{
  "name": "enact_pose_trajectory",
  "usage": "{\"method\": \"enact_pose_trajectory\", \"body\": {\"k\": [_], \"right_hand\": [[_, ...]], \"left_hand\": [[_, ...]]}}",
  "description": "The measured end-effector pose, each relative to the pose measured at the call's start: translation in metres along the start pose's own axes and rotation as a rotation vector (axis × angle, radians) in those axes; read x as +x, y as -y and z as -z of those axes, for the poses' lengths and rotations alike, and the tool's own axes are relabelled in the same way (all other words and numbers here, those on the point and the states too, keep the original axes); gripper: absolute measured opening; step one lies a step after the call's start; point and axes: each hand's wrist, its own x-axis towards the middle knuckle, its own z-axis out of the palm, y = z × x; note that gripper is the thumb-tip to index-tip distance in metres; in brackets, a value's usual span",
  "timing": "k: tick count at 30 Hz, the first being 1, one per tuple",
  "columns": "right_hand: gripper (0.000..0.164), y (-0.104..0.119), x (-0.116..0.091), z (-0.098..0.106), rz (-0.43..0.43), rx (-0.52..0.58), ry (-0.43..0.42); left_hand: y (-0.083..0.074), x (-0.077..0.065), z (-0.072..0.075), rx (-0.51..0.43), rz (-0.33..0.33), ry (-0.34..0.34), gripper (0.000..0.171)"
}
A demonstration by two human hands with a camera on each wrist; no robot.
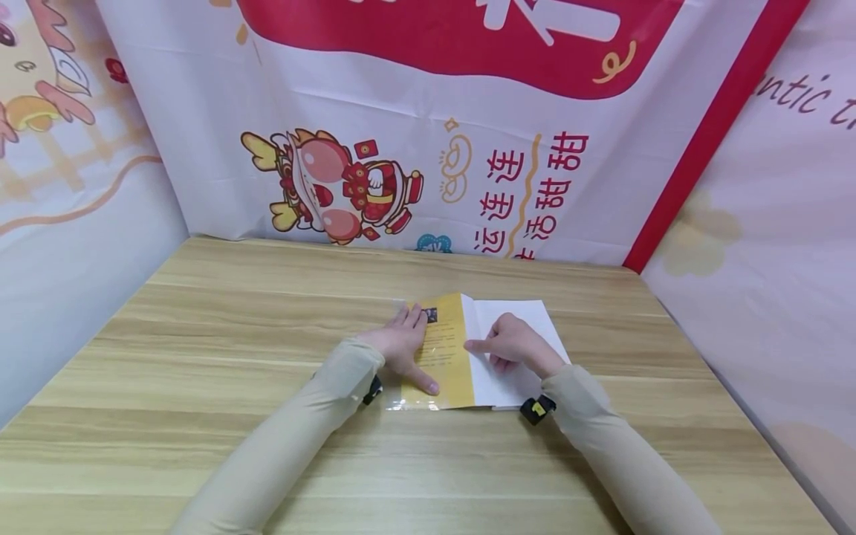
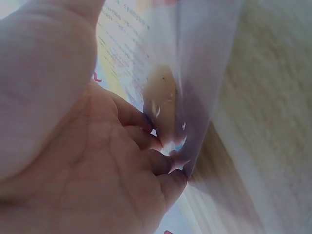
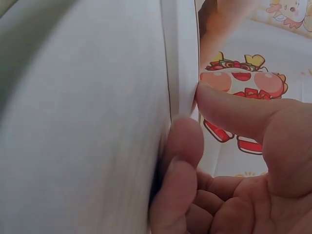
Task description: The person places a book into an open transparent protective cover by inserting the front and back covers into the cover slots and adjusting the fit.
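A book lies on the table with its white page showing at the right and a yellow printed flap at the left. A clear plastic sheet reaches past the flap's left edge. My left hand rests spread over the flap and plastic; the left wrist view shows its fingertips against the shiny plastic. My right hand is over the white page, fingers curled. Its thumb meets the flap's edge, with curled fingertips close by on the page side. Part of the grip is hidden.
The wooden table extends around the book on all sides. A printed cloth with a cartoon figure and red lettering hangs behind the table, and more printed cloth hangs at both sides. Small black cameras are worn at the wrists.
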Motion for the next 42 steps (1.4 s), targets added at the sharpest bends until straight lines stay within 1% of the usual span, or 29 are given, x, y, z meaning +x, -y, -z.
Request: {"method": "enact_pose_trajectory", "body": {"k": [6, 9, 12, 15, 22, 27, 30, 36, 42], "right_hand": [[0.040, 0.005, -0.003, -0.002, 0.027, -0.032, -0.004], [0.040, 0.007, -0.005, 0.002, 0.047, -0.042, 0.023], [0.040, 0.008, -0.006, 0.008, 0.051, -0.039, 0.063], [0.041, 0.008, -0.006, 0.011, 0.044, -0.048, 0.082], [0.040, 0.012, -0.008, 0.012, 0.030, -0.094, 0.074], [0.042, 0.015, -0.010, 0.010, -0.006, -0.138, 0.055], [0.042, 0.015, -0.010, 0.008, -0.019, -0.146, 0.055], [0.041, 0.015, -0.008, 0.007, -0.007, -0.142, 0.070], [0.042, 0.014, -0.006, 0.006, 0.020, -0.147, 0.067]], "left_hand": [[0.002, 0.001, -0.003, -0.010, 0.009, 0.000, 0.141], [0.003, 0.001, -0.003, -0.009, 0.003, -0.001, 0.141], [0.002, 0.000, -0.002, -0.014, -0.012, -0.003, 0.140], [0.001, -0.002, 0.000, -0.022, -0.020, -0.004, 0.139], [-0.003, -0.002, 0.003, -0.022, -0.007, 0.000, 0.138], [-0.003, -0.001, 0.001, -0.010, -0.013, -0.002, 0.139], [-0.002, 0.000, -0.001, -0.008, -0.015, 0.000, 0.139], [-0.001, 0.003, -0.004, 0.000, -0.005, 0.000, 0.141], [-0.002, 0.002, -0.004, 0.005, -0.034, -0.027, 0.140]]}}
